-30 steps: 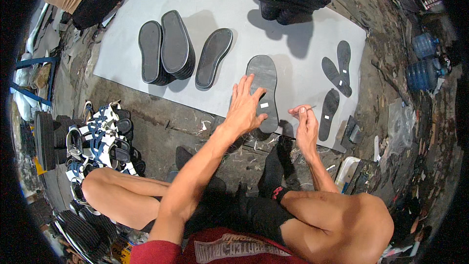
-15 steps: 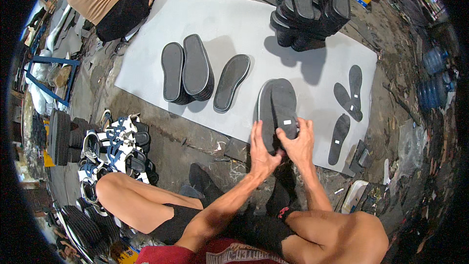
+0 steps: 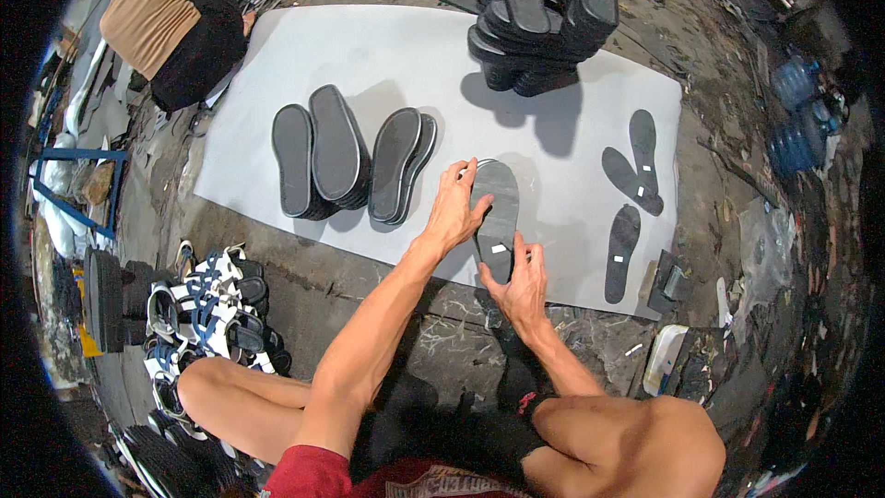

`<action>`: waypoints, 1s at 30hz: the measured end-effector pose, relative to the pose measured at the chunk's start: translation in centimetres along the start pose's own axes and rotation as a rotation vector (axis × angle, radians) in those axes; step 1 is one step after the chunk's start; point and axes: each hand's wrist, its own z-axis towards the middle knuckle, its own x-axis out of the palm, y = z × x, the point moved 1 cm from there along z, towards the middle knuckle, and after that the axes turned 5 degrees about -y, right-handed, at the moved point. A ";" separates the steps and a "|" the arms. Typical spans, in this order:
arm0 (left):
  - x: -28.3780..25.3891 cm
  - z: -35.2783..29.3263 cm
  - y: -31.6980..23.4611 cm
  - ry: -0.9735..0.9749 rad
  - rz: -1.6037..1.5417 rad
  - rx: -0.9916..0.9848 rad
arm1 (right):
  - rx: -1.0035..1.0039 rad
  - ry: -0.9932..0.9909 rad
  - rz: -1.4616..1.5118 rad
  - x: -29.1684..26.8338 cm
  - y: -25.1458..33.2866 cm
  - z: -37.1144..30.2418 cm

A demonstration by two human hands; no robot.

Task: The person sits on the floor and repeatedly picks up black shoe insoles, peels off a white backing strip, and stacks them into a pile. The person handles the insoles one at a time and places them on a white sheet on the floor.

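Observation:
A dark grey shoe sole (image 3: 499, 203) with a small white tag lies flat on the white sheet (image 3: 387, 65) near its front edge. My left hand (image 3: 454, 210) rests with spread fingers against the sole's left edge and toe. My right hand (image 3: 522, 282) pinches its heel end at the sheet's rim. To the left lie stacks of similar soles (image 3: 318, 161) and a pair of soles (image 3: 402, 166). Three thin black insoles (image 3: 636, 171) lie to the right.
A tall pile of thick black soles (image 3: 539, 23) stands at the sheet's far side. Strappy sandals (image 3: 207, 304) are heaped by my left knee. Another person (image 3: 157, 14) sits at the far left. Water bottles (image 3: 793, 129) and scrap lie to the right.
The sole that both hands held tilted up half a second ago now lies flat on the sheet. My left hand has spread over its left edge and my right hand has slid to the heel.

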 end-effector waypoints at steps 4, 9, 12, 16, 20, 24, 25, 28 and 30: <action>0.2 1.0 1.3 0.114 0.005 -0.004 | 0.011 -0.005 0.052 -0.2 0.3 0.3; 0.1 1.2 2.0 0.087 -0.044 -0.020 | 0.050 0.001 0.085 -0.5 -0.1 0.3; -0.2 1.4 1.8 0.100 -0.043 -0.004 | 0.040 -0.006 0.083 -0.5 0.0 0.1; -0.6 1.4 1.2 0.136 -0.060 -0.009 | 0.009 -0.002 0.069 -0.7 -0.2 0.0; -0.7 2.0 0.7 0.181 -0.005 0.006 | 0.009 0.012 0.065 -0.8 -0.2 0.1; -0.5 4.0 1.3 0.297 0.103 0.060 | 0.000 0.019 0.030 -1.0 -0.2 0.1; -0.5 4.3 1.5 0.345 0.125 0.052 | 0.006 0.044 0.047 -1.4 0.0 0.2; -0.6 4.7 2.1 0.334 0.136 0.051 | 0.037 0.099 0.116 -2.4 0.0 -0.3; -0.5 4.7 1.8 0.341 0.098 0.029 | 0.059 0.076 0.183 -3.7 -0.8 -1.1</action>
